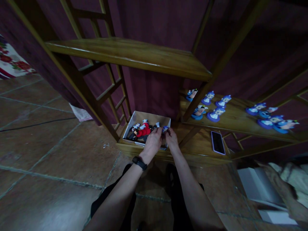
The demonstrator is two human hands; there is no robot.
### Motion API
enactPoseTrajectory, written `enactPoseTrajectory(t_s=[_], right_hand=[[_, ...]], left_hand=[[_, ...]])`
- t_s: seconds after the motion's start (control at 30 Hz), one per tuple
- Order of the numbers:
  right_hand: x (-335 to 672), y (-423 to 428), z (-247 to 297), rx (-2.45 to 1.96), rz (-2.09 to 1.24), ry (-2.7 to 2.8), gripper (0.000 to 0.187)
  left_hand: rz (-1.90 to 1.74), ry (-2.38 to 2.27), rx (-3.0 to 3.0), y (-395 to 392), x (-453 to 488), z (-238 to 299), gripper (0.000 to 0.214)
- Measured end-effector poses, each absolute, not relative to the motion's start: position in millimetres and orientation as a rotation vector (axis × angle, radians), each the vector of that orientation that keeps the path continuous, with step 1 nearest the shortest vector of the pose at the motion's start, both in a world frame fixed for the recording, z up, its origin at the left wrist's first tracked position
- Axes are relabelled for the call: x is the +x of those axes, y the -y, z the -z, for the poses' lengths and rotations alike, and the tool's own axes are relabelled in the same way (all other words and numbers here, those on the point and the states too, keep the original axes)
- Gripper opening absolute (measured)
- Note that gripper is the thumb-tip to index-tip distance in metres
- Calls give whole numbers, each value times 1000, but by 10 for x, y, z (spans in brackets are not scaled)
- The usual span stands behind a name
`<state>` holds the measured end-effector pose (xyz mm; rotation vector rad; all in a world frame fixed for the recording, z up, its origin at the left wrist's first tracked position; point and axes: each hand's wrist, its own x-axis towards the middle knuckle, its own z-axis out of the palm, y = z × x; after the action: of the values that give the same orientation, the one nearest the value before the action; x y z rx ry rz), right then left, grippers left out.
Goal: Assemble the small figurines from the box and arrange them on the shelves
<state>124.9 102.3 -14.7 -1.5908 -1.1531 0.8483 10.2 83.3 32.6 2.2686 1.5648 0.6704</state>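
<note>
An open cardboard box [130, 128] holds several small figurines, among them red ones [143, 131] and white-and-blue ones [136, 125]. My left hand [154, 140], with a dark band on its wrist, reaches into the right half of the box; its fingers are bent, and what they hold, if anything, is hidden. Close beside it, my right hand [171, 138] is at the box's right edge, with its fingers closed on a small purple-and-white figurine [165, 128]. The figurine's lower part is hidden between the hands.
The box stands on the low board of a wooden shelf unit [194, 141]. A phone [218, 142] lies farther right. Several figurines [216, 114] with round bases stand on the shelf above it. A higher wooden board [130, 56] overhangs the box. White boxes [261, 186] lie at the lower right.
</note>
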Motion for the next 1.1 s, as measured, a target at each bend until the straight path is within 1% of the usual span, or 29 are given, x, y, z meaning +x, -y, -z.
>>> enactPoseTrajectory(t_s=[0.33, 0.67, 0.87, 1.1], right_hand=[[1259, -1024, 151, -1537, -872, 1182, 20], [1244, -1014, 132, -1513, -884, 1172, 23], [1248, -1024, 163, -1527, -868, 1177, 22], [1244, -1016, 164, -1440, -852, 1162, 23]], left_hand=[[-910, -1447, 2001, -989, 72, -209, 44], [-988, -1395, 1757, -1103, 45, -60, 44], [-1066, -1343, 1569, -1162, 53, 60, 44], [-1148, -1152, 1288, -1178, 45, 31, 41]])
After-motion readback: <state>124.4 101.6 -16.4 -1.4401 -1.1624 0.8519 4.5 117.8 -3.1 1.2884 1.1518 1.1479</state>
